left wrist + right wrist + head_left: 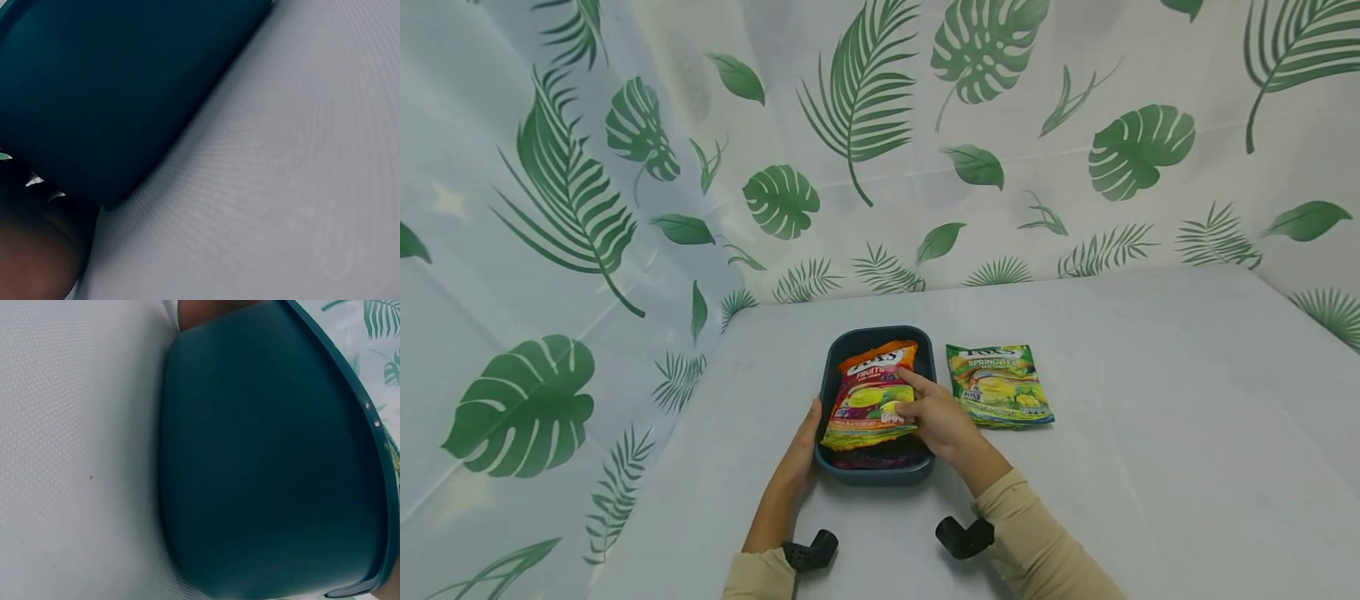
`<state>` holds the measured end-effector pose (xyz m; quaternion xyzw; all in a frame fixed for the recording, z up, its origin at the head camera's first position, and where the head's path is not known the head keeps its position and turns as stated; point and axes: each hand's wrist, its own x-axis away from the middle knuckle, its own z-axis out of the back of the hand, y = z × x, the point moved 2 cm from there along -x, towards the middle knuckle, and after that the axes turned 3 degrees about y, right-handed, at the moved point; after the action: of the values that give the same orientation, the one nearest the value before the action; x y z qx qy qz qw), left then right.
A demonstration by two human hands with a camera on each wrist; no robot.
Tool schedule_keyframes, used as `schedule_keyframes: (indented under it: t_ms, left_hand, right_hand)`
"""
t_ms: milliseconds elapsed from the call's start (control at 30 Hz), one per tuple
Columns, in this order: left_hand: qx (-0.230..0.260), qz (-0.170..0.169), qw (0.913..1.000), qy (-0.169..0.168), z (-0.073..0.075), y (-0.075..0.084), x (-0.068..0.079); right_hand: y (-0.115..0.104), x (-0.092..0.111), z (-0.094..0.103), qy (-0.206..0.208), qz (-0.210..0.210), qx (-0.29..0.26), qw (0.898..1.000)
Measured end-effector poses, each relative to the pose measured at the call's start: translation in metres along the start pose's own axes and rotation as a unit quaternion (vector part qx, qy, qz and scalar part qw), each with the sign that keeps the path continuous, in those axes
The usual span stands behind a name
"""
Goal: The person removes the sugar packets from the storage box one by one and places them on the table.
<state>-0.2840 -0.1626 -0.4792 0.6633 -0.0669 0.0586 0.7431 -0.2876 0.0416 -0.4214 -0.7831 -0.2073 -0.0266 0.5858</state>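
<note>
A dark teal plastic tub [880, 477] stands on the table; its outer wall fills much of the left wrist view [112, 94] and the right wrist view [262, 456]. My left hand [803, 443] rests along the tub's left side with fingers fairly straight. With my right hand [946, 423] I pinch the right edge of an orange and red candy bag [865, 404] marked "Fruits", which lies tilted inside the tub's opening. Beneath it shows a dark purple packet [880, 457], mostly hidden. A green "Spring Tea" candy bag [1000, 387] lies flat, right of the tub.
A pale cloth covers the table [1150, 433]. Behind and to the left hangs a white sheet [1030, 175] printed with green leaves. Black wrist devices [966, 537] sit at both sleeve cuffs.
</note>
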Motion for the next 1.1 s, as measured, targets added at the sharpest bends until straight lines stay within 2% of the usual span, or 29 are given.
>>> schedule_keyframes:
  t_ms: [367, 600, 767, 967, 1100]
  left_hand:
    - [0.004, 0.006, 1.0000, 0.004, 0.001, -0.001, 0.002]
    - [0.005, -0.005, 0.9999, -0.007, 0.001, -0.001, 0.001]
    - [0.000, -0.014, 0.9998, -0.013, 0.001, -0.001, 0.001]
    - [0.003, -0.024, 0.9995, -0.018, 0.000, -0.001, 0.000]
    - [-0.002, -0.013, 0.9999, -0.009, 0.001, -0.002, 0.000]
  right_hand:
    - [-0.005, 0.000, 0.001, 0.002, -0.010, -0.057, 0.998]
    - [-0.012, 0.002, 0.008, -0.020, 0.016, -0.067, 0.997]
    - [-0.022, 0.006, 0.020, -0.045, 0.046, -0.052, 0.997]
    - [-0.040, 0.013, 0.039, -0.032, 0.060, -0.075, 0.995]
    - [-0.052, 0.019, 0.054, -0.026, 0.072, -0.074, 0.994]
